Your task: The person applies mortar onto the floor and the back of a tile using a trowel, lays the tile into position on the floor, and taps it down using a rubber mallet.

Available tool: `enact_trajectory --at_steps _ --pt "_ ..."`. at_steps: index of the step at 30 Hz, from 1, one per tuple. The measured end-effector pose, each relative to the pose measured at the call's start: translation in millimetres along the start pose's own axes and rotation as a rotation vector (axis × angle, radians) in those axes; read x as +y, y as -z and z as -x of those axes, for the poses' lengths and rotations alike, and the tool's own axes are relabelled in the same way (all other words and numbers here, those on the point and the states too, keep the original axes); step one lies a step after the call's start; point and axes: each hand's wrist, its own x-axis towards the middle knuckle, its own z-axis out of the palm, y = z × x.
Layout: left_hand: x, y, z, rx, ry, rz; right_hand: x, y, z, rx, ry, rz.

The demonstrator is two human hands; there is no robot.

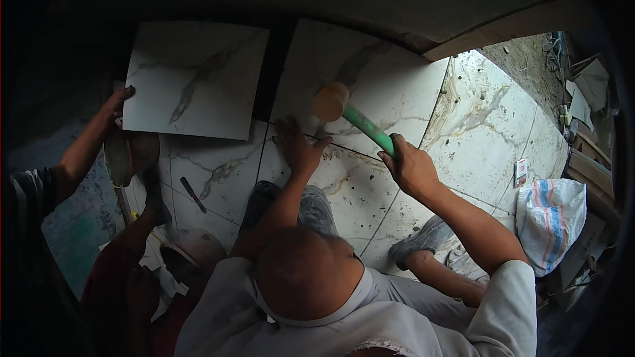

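Note:
Neither of my hands is in view. In front of me a person in a grey shirt crouches with their back to me. Their right hand (411, 166) grips the green handle of a mallet (369, 129) with a pale round head, over a marbled floor tile (370, 59). The same person's left hand (299, 148) lies with fingers spread at a joint between tiles. From the left edge another person's hand (119, 102) holds a loose marbled tile (192, 79) by its left side. A third person in red, wearing a cap (198, 251), sits lower left.
A dark thin-handled tool (193, 195) lies on the tiles at left. On the right are a small red-and-white pack (521, 172), a striped white sack (550, 221) and broken tile pieces (592, 86). Bare rough ground (526, 59) borders the dirty tiles. A dark overhang spans the top.

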Motion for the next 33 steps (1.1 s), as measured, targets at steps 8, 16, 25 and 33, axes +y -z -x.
enact_trajectory --at_steps 8,16,25,33 --pt "8 14 1 -0.059 0.099 0.058 6 -22 -17 -0.052 -0.056 0.111" --pt "15 26 2 -0.033 0.122 0.139 -29 -5 -52 -0.112 -0.043 0.122" --pt "9 18 1 0.020 0.131 0.204 -182 51 -222 -0.202 0.312 0.440" --pt "5 14 6 0.030 0.113 0.277 -231 71 -293 -0.578 0.145 0.915"
